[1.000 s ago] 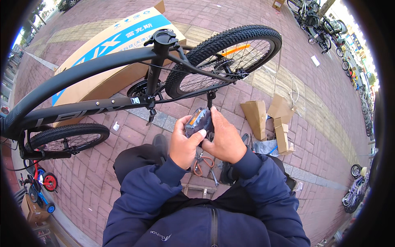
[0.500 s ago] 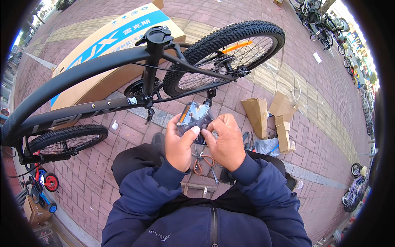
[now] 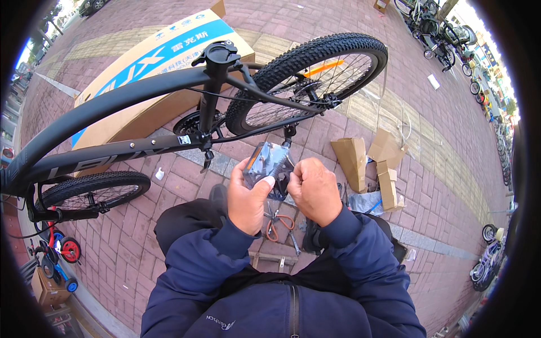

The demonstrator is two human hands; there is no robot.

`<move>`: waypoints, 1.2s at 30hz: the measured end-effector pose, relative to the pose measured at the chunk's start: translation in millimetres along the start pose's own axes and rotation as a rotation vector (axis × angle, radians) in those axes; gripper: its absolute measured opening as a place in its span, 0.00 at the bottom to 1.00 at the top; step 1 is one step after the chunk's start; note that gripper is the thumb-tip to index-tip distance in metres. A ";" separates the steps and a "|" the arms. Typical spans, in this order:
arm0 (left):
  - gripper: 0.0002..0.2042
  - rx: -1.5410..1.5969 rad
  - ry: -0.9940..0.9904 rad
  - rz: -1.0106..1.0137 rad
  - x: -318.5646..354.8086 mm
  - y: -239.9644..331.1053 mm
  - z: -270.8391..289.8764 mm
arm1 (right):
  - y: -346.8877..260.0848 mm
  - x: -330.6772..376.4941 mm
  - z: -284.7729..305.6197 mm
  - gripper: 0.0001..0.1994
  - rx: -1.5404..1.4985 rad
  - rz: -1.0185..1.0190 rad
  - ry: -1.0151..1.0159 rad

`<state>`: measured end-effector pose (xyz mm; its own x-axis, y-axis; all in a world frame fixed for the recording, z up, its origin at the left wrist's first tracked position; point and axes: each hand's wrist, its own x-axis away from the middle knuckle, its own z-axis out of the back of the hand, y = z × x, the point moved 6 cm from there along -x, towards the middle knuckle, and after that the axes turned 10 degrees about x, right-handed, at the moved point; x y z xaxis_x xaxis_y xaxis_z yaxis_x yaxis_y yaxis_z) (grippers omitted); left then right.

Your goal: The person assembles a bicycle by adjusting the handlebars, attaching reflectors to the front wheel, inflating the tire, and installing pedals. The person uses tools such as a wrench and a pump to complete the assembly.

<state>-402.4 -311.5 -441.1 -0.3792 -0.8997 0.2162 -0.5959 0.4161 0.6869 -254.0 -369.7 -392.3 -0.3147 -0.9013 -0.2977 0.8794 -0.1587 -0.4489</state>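
My left hand (image 3: pixel 248 196) grips a plastic-wrapped pedal (image 3: pixel 268 163), its thumb pressed across the front. The wrap is clear and glossy, with a dark body and an orange strip showing through. At the right side of this packet, my right hand (image 3: pixel 316 191) is closed, thumb against curled fingers, pinching the wrap's edge; the fingertips are partly hidden. Just beyond both hands is a black bicycle frame (image 3: pixel 169 84) with its knobby rear wheel (image 3: pixel 315 79) attached. The front wheel (image 3: pixel 107 197) lies low at the left.
A long cardboard box (image 3: pixel 163 56) lies behind the frame. Torn cardboard pieces (image 3: pixel 349 163) and a plastic bag (image 3: pixel 366 201) are on the paving at right. Between my feet are an orange-handled tool (image 3: pixel 273 228) and a wrench (image 3: pixel 295 245). Small children's bikes (image 3: pixel 59 253) stand at lower left.
My right hand has shifted slightly right and downward, its fingers curling more tightly at the packet's edge. The left hand keeps its hold on the wrapped pedal.
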 end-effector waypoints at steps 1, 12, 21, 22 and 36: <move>0.28 0.026 0.012 0.002 -0.4 3.0 0.9 | 6.3 -2.2 4.7 0.07 0.062 -0.009 0.048; 0.22 0.242 -0.037 0.118 0.4 20.1 0.5 | 36.1 -22.9 32.2 0.18 -0.214 0.019 0.109; 0.23 0.024 0.053 0.068 -2.5 12.9 11.9 | -20.1 -10.0 14.9 0.12 -0.084 0.215 0.004; 0.23 -0.011 0.044 0.062 -1.3 11.8 10.9 | -19.2 -8.8 12.3 0.11 -0.081 0.204 -0.005; 0.23 -0.067 -0.020 0.113 0.4 5.9 7.9 | -12.5 -7.5 5.9 0.05 0.090 0.271 -0.028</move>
<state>-411.6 -308.4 -442.4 -0.4556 -0.8444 0.2818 -0.4998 0.5046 0.7040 -260.5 -363.3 -379.4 -0.0549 -0.9262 -0.3730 0.9587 0.0556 -0.2791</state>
